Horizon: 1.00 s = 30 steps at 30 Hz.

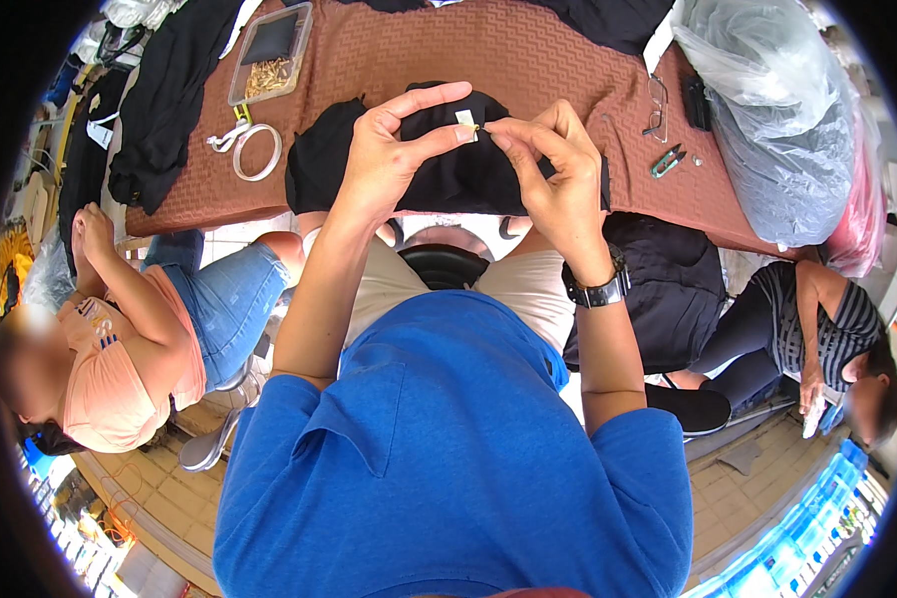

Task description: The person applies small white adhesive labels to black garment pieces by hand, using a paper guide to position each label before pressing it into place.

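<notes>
Over the black cloth garment [444, 179], my two hands meet at a small white tag [463, 118]. My left hand [394, 149] holds the tag at its thumb tip, with the index finger stretched out above it. My right hand [553, 164] pinches a tiny gold-coloured pin [479, 127] between thumb and index finger, right at the tag's edge. The pin's exact shape is mostly hidden by the fingertips. The garment lies bunched on the table's near edge, below both hands.
A clear plastic box [266, 85] holds gold-coloured pins and a black pad. Nearby lies a white ring [257, 152]. At right are thread snips [668, 161], eyeglasses [656, 105] and a large plastic bag [767, 120]. People sit on both sides; black cloth [663, 289] hangs right.
</notes>
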{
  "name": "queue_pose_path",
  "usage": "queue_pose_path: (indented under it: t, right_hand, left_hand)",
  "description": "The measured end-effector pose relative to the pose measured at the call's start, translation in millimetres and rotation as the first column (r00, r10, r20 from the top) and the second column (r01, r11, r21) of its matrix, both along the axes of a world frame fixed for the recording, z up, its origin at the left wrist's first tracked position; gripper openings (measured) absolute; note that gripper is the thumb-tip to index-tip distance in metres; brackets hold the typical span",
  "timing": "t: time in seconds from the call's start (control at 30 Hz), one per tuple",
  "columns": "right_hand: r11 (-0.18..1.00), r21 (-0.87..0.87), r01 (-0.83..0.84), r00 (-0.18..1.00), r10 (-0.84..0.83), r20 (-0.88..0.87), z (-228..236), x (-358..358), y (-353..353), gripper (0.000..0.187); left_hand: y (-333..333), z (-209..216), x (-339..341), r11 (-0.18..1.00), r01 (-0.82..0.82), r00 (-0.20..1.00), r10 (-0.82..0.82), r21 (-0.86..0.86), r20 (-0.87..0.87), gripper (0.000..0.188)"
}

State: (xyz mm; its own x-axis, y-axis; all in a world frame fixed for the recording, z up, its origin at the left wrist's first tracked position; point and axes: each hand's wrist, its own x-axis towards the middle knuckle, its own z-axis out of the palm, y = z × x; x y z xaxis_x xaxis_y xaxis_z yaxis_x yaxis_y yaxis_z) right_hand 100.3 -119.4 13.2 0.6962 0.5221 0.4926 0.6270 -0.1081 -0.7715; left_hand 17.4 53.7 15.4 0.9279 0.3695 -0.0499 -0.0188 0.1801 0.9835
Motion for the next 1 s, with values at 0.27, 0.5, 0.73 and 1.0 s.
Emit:
queue_pose_path:
  t: [0.27, 0.5, 0.73, 1.0]
  right_hand:
    - [1.0, 0.002, 0.0, 1.0, 0.0, 0.0, -1.0, 0.5, 0.6, 0.017]
    - [1.0, -0.002, -0.001, 1.0, 0.001, -0.012, -2.8, 1.5, 0.2, 0.017]
    - [1.0, 0.01, -0.013, 1.0, 0.013, -0.007, -6.0, 3.9, 0.1, 0.015]
    - [0.999, 0.015, -0.043, 0.996, 0.044, -0.08, -9.8, 7.2, -1.2, 0.013]
  left_hand:
    - [0.4, -1.7, 1.0, 0.999, 0.003, 1.0, -0.003, 0.038, -0.01, 0.043]
    - [-0.4, -4.0, 1.7, 0.998, -0.001, 1.0, 0.001, 0.062, 0.001, 0.042]
    - [-0.3, -3.7, 0.6, 0.999, 0.016, 0.999, -0.015, 0.046, -0.031, 0.042]
    - [4.2, -7.3, 0.9, 0.996, 0.086, 0.996, -0.087, -0.026, -0.033, 0.042]
